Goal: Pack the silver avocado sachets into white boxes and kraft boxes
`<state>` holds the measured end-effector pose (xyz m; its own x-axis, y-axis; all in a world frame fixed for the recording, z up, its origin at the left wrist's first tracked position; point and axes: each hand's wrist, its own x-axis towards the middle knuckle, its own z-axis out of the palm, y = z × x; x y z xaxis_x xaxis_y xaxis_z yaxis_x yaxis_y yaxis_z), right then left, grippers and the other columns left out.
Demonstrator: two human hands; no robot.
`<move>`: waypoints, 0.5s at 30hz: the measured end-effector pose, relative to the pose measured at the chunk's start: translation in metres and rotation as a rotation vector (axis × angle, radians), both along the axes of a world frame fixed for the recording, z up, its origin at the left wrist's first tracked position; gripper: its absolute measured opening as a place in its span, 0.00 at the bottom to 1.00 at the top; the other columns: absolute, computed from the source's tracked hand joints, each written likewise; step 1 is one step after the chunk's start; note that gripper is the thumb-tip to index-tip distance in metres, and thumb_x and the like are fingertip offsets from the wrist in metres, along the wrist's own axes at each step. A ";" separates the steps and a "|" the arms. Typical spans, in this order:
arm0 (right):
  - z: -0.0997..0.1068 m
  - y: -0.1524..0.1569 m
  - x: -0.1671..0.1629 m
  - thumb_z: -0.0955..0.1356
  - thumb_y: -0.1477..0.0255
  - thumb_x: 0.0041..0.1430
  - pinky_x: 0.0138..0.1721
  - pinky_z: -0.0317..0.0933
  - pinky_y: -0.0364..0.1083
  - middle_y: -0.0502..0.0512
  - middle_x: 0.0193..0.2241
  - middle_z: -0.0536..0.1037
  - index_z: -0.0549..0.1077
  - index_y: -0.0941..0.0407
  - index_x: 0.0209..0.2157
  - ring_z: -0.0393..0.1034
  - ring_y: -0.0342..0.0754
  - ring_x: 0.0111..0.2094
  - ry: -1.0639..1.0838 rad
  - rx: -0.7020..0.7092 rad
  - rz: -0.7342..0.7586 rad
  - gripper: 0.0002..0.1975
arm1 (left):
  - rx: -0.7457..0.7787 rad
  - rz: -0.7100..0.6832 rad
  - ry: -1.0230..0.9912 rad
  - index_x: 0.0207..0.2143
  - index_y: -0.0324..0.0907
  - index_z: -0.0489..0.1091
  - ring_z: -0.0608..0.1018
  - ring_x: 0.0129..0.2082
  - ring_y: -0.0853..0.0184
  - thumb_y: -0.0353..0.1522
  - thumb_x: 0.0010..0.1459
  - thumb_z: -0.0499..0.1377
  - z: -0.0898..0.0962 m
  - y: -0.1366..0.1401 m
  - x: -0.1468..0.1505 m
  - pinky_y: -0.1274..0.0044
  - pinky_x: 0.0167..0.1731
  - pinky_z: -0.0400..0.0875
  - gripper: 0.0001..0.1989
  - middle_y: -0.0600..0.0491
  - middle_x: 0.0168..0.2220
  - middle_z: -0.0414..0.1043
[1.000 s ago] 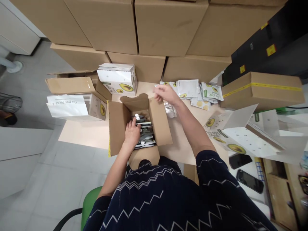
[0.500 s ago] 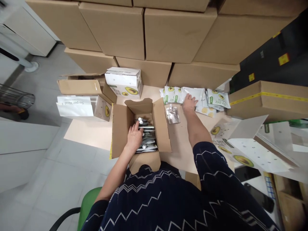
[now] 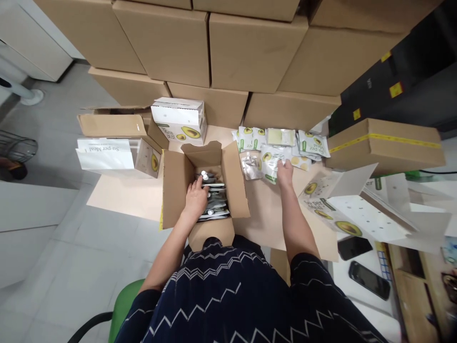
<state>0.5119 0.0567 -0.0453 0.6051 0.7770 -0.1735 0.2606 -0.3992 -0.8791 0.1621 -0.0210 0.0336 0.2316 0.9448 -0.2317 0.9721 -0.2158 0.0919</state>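
My right hand (image 3: 285,175) is closed on the near right edge of an avocado-printed packet (image 3: 270,161), fingers and thumb pinching it, with most of the packet reaching out to the left of my grip. Just left of that packet lies a silver spouted pouch (image 3: 252,166). Beyond my fingers sits a packet with a pale green face (image 3: 281,137), with more Su·per Meal packets (image 3: 314,144) to the right of it and others printed with avocados (image 3: 250,139) to the left.

My left hand (image 3: 195,197) is inside the open cardboard box (image 3: 174,190), fingers bent against the left side of a row of pouches (image 3: 217,197); I cannot tell whether they pinch any of them. White caps (image 3: 204,176) show right at my left fingertips. Past that hand stands a white Su·per Meal carton (image 3: 178,126), and another (image 3: 107,156) lies farther left. To the right of my right grip, an opened avocado-printed carton (image 3: 344,214) rests with its flaps spread, and a yellow-taped cardboard box (image 3: 389,143) sits beyond it.
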 end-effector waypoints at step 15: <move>0.169 -0.032 -0.053 0.63 0.58 0.65 0.50 0.69 0.58 0.59 0.50 0.77 0.64 0.50 0.62 0.71 0.58 0.55 -0.154 0.248 0.565 0.26 | 0.002 -0.002 -0.045 0.49 0.42 0.77 0.69 0.62 0.52 0.23 0.60 0.50 -0.001 0.000 0.000 0.58 0.63 0.62 0.21 0.42 0.68 0.59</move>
<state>0.4588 0.0250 0.1241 0.0938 0.9896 0.1093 0.5025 0.0477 -0.8632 0.1620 -0.0212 0.0327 0.2433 0.9449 -0.2192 0.9666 -0.2175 0.1354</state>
